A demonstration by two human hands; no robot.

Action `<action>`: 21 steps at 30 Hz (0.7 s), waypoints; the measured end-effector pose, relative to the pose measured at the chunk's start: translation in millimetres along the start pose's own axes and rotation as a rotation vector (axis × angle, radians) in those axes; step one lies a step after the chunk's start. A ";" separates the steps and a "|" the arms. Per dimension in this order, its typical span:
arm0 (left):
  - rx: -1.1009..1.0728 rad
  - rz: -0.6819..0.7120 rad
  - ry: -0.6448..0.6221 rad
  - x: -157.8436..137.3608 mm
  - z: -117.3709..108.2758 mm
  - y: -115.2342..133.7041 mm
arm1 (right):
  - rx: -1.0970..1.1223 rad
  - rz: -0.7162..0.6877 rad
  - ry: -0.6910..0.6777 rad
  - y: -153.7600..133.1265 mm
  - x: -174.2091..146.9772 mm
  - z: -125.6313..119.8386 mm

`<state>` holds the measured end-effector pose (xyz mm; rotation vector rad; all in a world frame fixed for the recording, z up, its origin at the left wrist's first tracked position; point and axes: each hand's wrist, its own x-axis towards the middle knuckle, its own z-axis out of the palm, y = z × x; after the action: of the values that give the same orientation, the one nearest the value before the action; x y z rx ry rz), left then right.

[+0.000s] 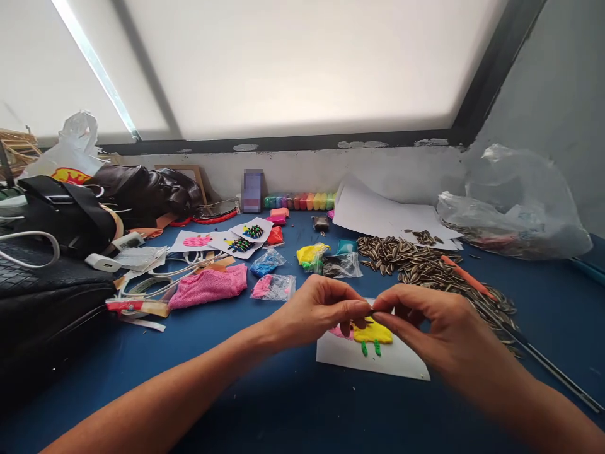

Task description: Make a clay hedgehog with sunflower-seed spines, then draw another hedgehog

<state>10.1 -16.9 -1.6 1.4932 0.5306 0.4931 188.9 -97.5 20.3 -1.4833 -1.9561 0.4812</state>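
My left hand (326, 306) and my right hand (425, 312) meet fingertip to fingertip above a white card, both closed in a pinch. Between the fingertips is a tiny dark piece (372, 309), too small to name. Below lies the white card (340, 362) with a soft-clay figure: a yellow body (378, 335), green legs (377, 348) and a pink part at the left. My fingers cover the upper part of the figure. Beyond my right hand spreads a pile of striped sunflower seeds (425, 268).
An orange-handled tool (467, 277) lies across the seeds. Bagged clay in yellow (311, 254), blue (267, 261) and pink (271, 287) sits ahead, near a pink cloth (208, 287). Finished clay cards (239, 243), a phone (252, 190), white paper (378, 211), a plastic bag (520, 208) and black bags (47, 302) surround them.
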 end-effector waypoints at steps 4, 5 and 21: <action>0.032 -0.016 -0.031 -0.4 -0.2 0.5 | 0.021 -0.014 0.014 -0.1 0.6 0.0; 0.056 -0.010 -0.030 -0.1 -1.1 0.0 | 0.016 -0.017 0.007 0.4 0.5 0.3; 0.819 0.148 -0.015 4.4 -19.8 -18.3 | -0.382 -0.087 -0.164 19.8 -1.6 20.0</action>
<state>1.2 1.1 -20.2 2.3278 0.6520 0.3916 190.0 -91.4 -7.2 -1.6192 -2.3295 0.2015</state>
